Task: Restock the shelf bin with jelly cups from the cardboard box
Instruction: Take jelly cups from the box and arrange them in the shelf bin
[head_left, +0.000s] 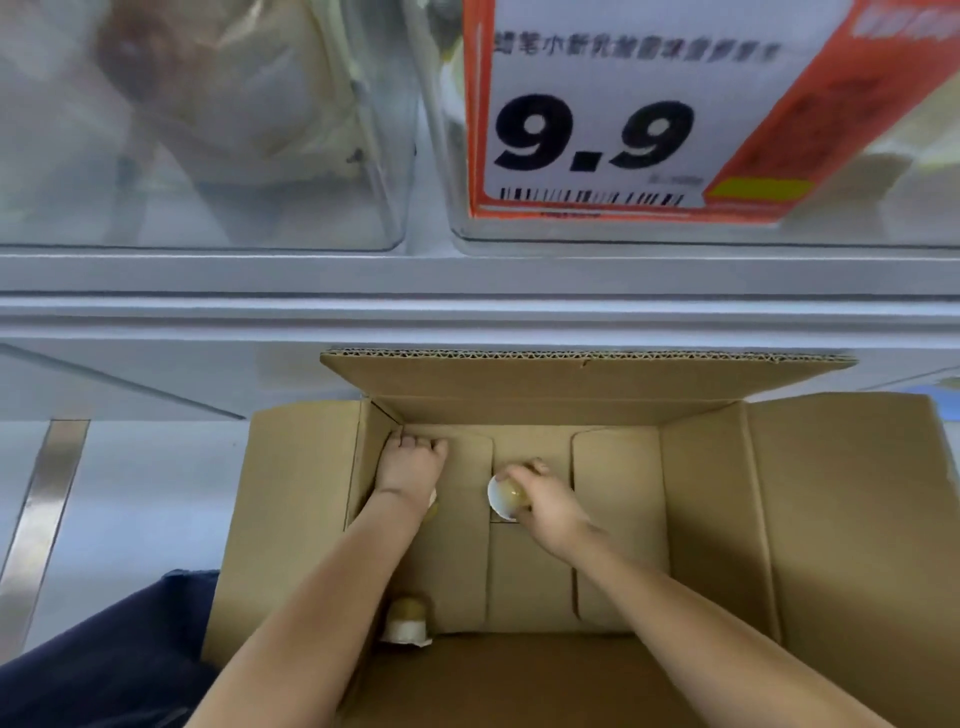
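- Both hands reach down into the open cardboard box (701, 499), which stands in front of the shelf (467, 275).
- The right hand (545, 501) is near the middle of the box floor. Its fingers are curled around a jelly cup (503, 498) and it grips this cup from the right side. The white lid of the cup faces to the left, and the yellowish content shows through the cup wall just beside the fingers.
- The left hand (410, 465) is at the far left corner of the box floor, well apart from the right hand. Its fingers are bent, and the fingertips lie against the cardboard where the floor meets the far wall. I cannot tell if this hand holds something. A small pale and yellowish edge shows just under the left wrist; it is possibly a second cup (432, 501), but most of it is hidden.
- One more jelly cup (408, 621) stands at the near left corner of the box, just beside the left forearm, far behind both hands.
- Above and beyond the hands, two clear shelf bins stand on the shelf. The right bin (883, 208) carries a price tag (597, 119) that reads 9.9. The left bin (208, 130) has blurred packages inside.
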